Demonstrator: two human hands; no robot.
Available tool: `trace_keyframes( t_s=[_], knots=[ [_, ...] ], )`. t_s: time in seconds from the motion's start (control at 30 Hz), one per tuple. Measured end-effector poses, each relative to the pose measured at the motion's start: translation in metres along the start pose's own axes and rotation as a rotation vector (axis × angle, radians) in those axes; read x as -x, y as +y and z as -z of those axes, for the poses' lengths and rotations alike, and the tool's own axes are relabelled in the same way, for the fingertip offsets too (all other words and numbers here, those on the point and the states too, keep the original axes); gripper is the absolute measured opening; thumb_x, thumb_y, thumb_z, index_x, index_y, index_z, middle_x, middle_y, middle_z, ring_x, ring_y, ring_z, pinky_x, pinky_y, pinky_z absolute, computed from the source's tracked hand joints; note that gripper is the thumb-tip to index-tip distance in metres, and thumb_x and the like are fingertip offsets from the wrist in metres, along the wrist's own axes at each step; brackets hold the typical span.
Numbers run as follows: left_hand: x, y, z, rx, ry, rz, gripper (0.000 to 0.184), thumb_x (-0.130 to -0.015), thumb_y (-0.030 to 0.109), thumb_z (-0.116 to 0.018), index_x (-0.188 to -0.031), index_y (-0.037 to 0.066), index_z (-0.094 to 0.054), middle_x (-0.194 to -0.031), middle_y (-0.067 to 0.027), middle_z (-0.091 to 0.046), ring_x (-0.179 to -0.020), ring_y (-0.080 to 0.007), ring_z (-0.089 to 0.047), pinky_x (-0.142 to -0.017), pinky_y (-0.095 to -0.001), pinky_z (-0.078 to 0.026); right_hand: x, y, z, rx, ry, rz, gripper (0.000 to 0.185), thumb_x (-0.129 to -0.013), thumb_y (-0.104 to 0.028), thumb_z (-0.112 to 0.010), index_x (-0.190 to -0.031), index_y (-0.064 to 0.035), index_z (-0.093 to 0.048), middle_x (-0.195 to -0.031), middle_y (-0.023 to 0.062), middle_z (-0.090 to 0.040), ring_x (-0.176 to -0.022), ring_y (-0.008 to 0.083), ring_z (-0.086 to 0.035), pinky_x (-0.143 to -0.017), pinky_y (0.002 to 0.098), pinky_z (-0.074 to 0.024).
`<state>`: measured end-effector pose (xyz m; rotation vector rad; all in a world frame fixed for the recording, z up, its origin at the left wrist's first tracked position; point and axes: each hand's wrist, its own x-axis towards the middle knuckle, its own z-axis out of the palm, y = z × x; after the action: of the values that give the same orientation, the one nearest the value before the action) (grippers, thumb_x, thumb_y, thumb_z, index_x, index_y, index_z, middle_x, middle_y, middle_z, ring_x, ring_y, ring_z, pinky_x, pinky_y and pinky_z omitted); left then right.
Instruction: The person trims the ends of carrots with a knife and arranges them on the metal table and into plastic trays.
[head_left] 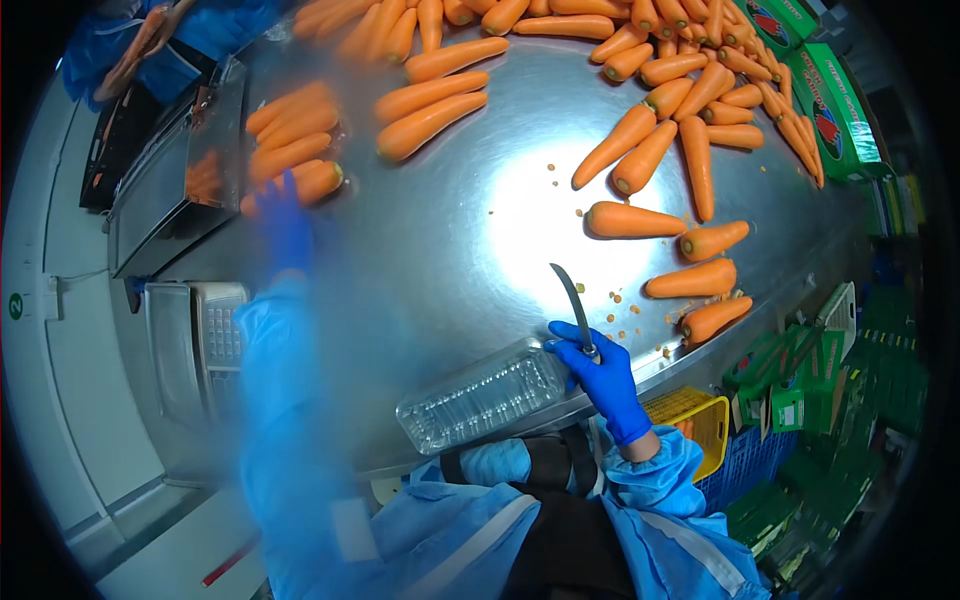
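Note:
My left hand (283, 225), in a blue glove and smeared by motion, reaches out at the left with its fingers apart. Its fingertips overlap the nearest carrot (318, 180) of a small row; whether they press on it is unclear. In my gloved right hand (602, 378) is a knife with a curved dark blade (572, 295) pointing up and away. A clear plastic tray (480, 395) lies by the table's near edge, its right end beside my right fingers. Several loose carrots (635, 220) lie beyond the knife, with small orange trimmings (617, 298) around them.
A large carrot pile (700, 70) covers the far right of the metal table (420, 240). Green boxes (838, 110) stand beyond it. At left are a scale (222, 335) and a metal stand (180, 210); another person's hand (145, 45) shows above. A yellow crate (712, 435) sits below right.

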<state>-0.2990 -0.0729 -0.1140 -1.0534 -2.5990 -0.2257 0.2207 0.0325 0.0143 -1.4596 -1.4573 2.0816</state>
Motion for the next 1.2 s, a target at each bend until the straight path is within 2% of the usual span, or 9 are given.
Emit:
trace_keyframes(
  t_s=[0.1,0.17,0.33,0.53,0.67,0.77,0.87,1.07,1.2],
  knots=[
    [0.003,0.064,0.035,-0.133,0.027,-0.002,0.082,-0.080,0.016,-0.076,-0.151,0.014,-0.035,-0.146,-0.0182,-0.044,-0.133,-0.0395,-0.042,-0.107,-0.0517,-0.035,0.008,0.002,-0.001,-0.015,0.032,0.042,0.035,-0.092,-0.017,-0.069,-0.124,-0.0045,-0.067,-0.090,0.0013,-0.070,-0.069,0.0062,-0.059,-0.059,0.0207,-0.0482],
    [0.037,0.098,0.063,0.288,-0.009,-0.330,0.076,-0.076,0.018,-0.081,-0.143,0.009,-0.046,-0.132,-0.0166,-0.054,-0.122,-0.0329,-0.052,-0.103,-0.0441,-0.041,0.013,0.007,0.001,-0.025,0.061,0.059,0.034,-0.092,-0.018,-0.070,-0.124,-0.0060,-0.067,-0.087,0.0002,-0.069,-0.067,0.0057,-0.058,-0.059,0.0205,-0.0477],
    [0.186,0.170,0.160,0.962,-0.792,-0.164,0.053,-0.071,0.012,-0.084,-0.120,0.009,-0.066,-0.099,-0.0059,-0.063,-0.090,-0.0171,-0.060,-0.082,-0.0319,-0.049,0.030,0.032,0.006,-0.002,0.117,0.082,0.032,-0.090,-0.020,-0.071,-0.121,-0.0102,-0.070,-0.080,-0.0001,-0.068,-0.062,0.0052,-0.057,-0.059,0.0216,-0.0479],
    [0.237,0.181,0.178,0.904,-0.616,-0.274,0.029,-0.077,0.014,-0.079,-0.105,0.008,-0.071,-0.082,-0.0074,-0.064,-0.072,-0.0208,-0.062,-0.067,-0.0332,-0.051,0.049,0.040,0.011,0.014,0.085,0.098,0.034,-0.093,-0.020,-0.068,-0.124,-0.0078,-0.067,-0.098,0.0019,-0.072,-0.068,0.0053,-0.057,-0.061,0.0198,-0.0477],
    [0.241,0.170,0.164,0.567,-0.357,-0.639,0.023,-0.080,0.014,-0.075,-0.102,0.007,-0.071,-0.085,-0.0111,-0.066,-0.075,-0.0259,-0.066,-0.066,-0.0373,-0.051,0.060,0.056,0.016,-0.066,0.123,0.137,0.034,-0.093,-0.018,-0.067,-0.126,-0.0079,-0.066,-0.099,0.0026,-0.073,-0.068,0.0044,-0.058,-0.061,0.0194,-0.0483],
    [0.244,0.172,0.171,0.641,-0.475,-0.474,0.025,-0.081,0.016,-0.075,-0.104,0.008,-0.071,-0.088,-0.0110,-0.068,-0.080,-0.0263,-0.067,-0.069,-0.0376,-0.052,0.067,0.073,0.016,-0.110,0.189,0.181,0.034,-0.090,-0.020,-0.071,-0.122,-0.0115,-0.069,-0.081,0.0021,-0.070,-0.061,0.0058,-0.059,-0.059,0.0227,-0.0495],
    [0.245,0.179,0.190,0.647,-0.397,-0.461,0.027,-0.081,0.014,-0.075,-0.107,0.008,-0.072,-0.091,-0.0104,-0.069,-0.082,-0.0259,-0.067,-0.073,-0.0362,-0.052,0.077,0.070,0.018,-0.068,0.173,0.125,0.034,-0.093,-0.018,-0.068,-0.125,-0.0079,-0.067,-0.094,0.0022,-0.073,-0.066,0.0038,-0.057,-0.060,0.0197,-0.0479],
    [0.242,0.177,0.197,0.848,-0.566,-0.205,0.027,-0.080,0.003,-0.075,-0.107,0.006,-0.072,-0.096,-0.0090,-0.070,-0.087,-0.0188,-0.066,-0.080,-0.0296,-0.052,0.077,0.069,0.023,-0.060,0.200,0.125,0.032,-0.089,-0.019,-0.071,-0.120,-0.0111,-0.071,-0.080,0.0018,-0.068,-0.062,0.0065,-0.058,-0.059,0.0234,-0.0495],
    [0.207,0.163,0.169,0.690,-0.320,-0.350,0.024,-0.085,-0.001,-0.070,-0.109,0.003,-0.071,-0.099,-0.0088,-0.071,-0.090,-0.0156,-0.066,-0.081,-0.0281,-0.052,0.070,0.075,0.033,-0.129,0.256,0.170,0.032,-0.089,-0.020,-0.072,-0.119,-0.0110,-0.071,-0.080,0.0019,-0.068,-0.062,0.0070,-0.058,-0.060,0.0236,-0.0503]
  ],
)
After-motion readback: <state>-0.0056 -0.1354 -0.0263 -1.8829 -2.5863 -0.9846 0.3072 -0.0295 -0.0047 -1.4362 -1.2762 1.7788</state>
